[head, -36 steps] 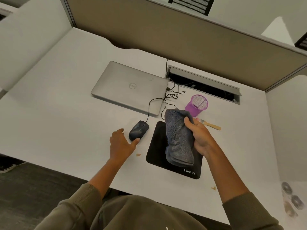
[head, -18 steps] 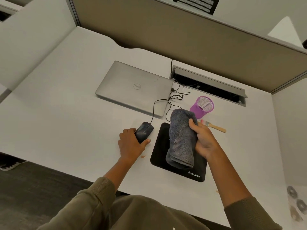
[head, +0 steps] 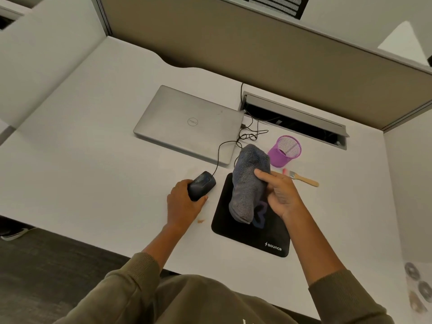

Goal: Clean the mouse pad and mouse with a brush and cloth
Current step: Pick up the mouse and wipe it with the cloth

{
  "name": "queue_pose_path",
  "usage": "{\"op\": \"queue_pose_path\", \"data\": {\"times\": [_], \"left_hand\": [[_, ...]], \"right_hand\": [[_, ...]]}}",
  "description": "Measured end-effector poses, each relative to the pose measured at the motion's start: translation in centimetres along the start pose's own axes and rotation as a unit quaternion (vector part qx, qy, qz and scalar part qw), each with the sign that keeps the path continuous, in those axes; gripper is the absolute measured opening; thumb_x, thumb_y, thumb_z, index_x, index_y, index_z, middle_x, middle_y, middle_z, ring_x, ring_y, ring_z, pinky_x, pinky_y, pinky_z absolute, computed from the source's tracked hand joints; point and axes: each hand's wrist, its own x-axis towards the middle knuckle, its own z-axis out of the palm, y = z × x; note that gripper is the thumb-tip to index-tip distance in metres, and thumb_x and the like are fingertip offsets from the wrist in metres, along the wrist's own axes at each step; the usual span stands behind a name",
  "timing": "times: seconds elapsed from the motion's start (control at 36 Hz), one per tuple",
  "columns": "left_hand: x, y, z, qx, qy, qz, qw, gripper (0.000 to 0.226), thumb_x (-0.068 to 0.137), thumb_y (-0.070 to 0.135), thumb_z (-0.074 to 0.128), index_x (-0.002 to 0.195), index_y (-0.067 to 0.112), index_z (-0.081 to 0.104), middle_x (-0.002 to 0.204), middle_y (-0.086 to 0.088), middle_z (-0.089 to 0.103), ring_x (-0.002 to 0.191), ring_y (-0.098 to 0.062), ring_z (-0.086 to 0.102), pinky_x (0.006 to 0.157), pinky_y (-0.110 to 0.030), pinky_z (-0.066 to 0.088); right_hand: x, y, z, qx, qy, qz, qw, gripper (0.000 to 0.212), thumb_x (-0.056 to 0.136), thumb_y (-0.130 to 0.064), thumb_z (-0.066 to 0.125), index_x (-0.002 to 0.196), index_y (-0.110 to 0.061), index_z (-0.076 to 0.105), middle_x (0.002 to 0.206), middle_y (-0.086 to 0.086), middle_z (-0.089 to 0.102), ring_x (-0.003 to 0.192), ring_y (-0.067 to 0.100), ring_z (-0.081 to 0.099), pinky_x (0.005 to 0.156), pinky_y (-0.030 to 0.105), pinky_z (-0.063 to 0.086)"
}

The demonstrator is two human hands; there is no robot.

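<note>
The left hand (head: 184,204) grips the black mouse (head: 201,185) on the desk (head: 93,174), just beside the left edge of the mouse pad (head: 247,230). The right hand (head: 281,195) holds a grey cloth (head: 249,183) above the pad. The brush (head: 304,181) lies behind this hand, near a purple cup (head: 284,151).

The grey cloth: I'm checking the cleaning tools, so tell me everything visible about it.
The grey cloth is a thick, fluffy towel, like microfibre, bunched into a long roll. The right hand grips it at mid-length, the fingers curled over it. It hangs above the black mouse pad, its lower end over the pad's upper half; whether it touches the pad cannot be told. Its top rises beside the purple mesh cup. It looks dry and unstained.
</note>
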Motion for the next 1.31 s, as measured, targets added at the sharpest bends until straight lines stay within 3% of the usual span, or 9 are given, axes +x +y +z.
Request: {"op": "queue_pose_path", "data": {"times": [0.08,0.17,0.25,0.5,0.72,0.86,1.03,1.19,1.31], "left_hand": [[0.0,0.0,-0.4,-0.044,-0.005,0.020,0.999,0.064,0.077,0.035,0.090,0.130,0.020,0.056,0.123,0.001,0.065,0.105,-0.008,0.058,0.089,-0.012,0.048],[0.2,0.1,-0.9,-0.072,0.003,0.050,0.996,0.064,0.076,0.031,0.091,0.129,0.020,0.058,0.121,0.002,0.066,0.104,-0.005,0.059,0.087,-0.007,0.048],[0.2,0.7,-1.5,-0.091,0.006,0.093,0.991,0.064,0.077,0.031,0.091,0.130,0.017,0.060,0.123,0.003,0.067,0.106,-0.005,0.061,0.089,-0.010,0.050],[-0.1,4.2,-3.3,-0.133,-0.005,0.198,0.971,0.068,0.077,0.029,0.093,0.135,0.014,0.058,0.129,0.002,0.067,0.116,-0.006,0.064,0.087,-0.013,0.054],[0.1,6.9,-4.3,-0.154,-0.008,0.219,0.964,0.065,0.079,0.026,0.091,0.134,0.013,0.059,0.124,0.003,0.069,0.110,-0.009,0.067,0.086,-0.018,0.056],[0.2,7.4,-4.6,-0.149,-0.020,0.223,0.963,0.064,0.080,0.025,0.090,0.135,0.013,0.059,0.123,0.004,0.069,0.109,-0.008,0.067,0.087,-0.019,0.057],[0.3,8.3,-4.8,-0.117,-0.049,0.232,0.965,0.063,0.083,0.026,0.087,0.137,0.012,0.058,0.119,0.003,0.071,0.102,-0.006,0.067,0.083,-0.017,0.056],[0.6,9.5,-5.0,-0.043,-0.096,0.242,0.965,0.062,0.088,0.028,0.082,0.142,0.015,0.053,0.113,0.001,0.072,0.086,-0.013,0.065,0.081,-0.032,0.059],[0.6,10.2,-4.5,0.018,-0.111,0.220,0.969,0.078,0.092,0.030,0.077,0.156,0.012,0.037,0.124,-0.007,0.068,0.096,-0.017,0.062,0.090,-0.027,0.054]], "right_hand": [[0.6,0.2,0.2,-0.016,0.029,-0.019,0.999,0.030,0.082,-0.026,0.088,0.109,-0.012,0.082,0.121,0.008,0.077,0.113,0.022,0.074,0.089,0.036,0.061],[1.1,0.5,0.8,-0.127,0.074,-0.050,0.988,0.029,0.087,-0.047,0.080,0.110,-0.028,0.080,0.113,-0.004,0.079,0.110,0.019,0.073,0.091,0.039,0.060],[1.4,0.7,2.0,-0.245,0.119,-0.107,0.956,0.024,0.091,-0.060,0.068,0.100,-0.039,0.075,0.092,-0.020,0.075,0.094,0.002,0.069,0.078,0.030,0.058],[3.0,0.8,6.2,-0.475,0.120,-0.250,0.835,0.023,0.105,-0.049,0.050,0.109,-0.030,0.062,0.096,-0.013,0.063,0.089,0.000,0.059,0.072,0.020,0.044],[2.0,0.7,9.0,-0.403,0.049,-0.208,0.890,0.014,0.104,-0.052,0.051,0.097,-0.047,0.061,0.092,-0.024,0.065,0.086,-0.012,0.061,0.070,0.017,0.045],[1.4,0.6,9.1,-0.337,0.041,-0.168,0.925,0.017,0.104,-0.053,0.051,0.102,-0.047,0.067,0.099,-0.017,0.070,0.096,0.002,0.065,0.075,0.023,0.051],[1.0,0.6,8.9,-0.330,0.043,-0.157,0.930,0.025,0.105,-0.052,0.050,0.109,-0.038,0.070,0.100,-0.012,0.072,0.097,0.007,0.066,0.079,0.026,0.054],[0.7,0.7,8.7,-0.336,0.052,-0.153,0.928,0.032,0.106,-0.048,0.049,0.112,-0.027,0.073,0.102,-0.006,0.073,0.099,0.013,0.068,0.089,0.038,0.059],[0.1,0.7,9.0,-0.325,0.062,-0.148,0.932,0.029,0.106,-0.046,0.049,0.110,-0.031,0.073,0.103,-0.007,0.074,0.100,0.013,0.069,0.094,0.042,0.059]]}}
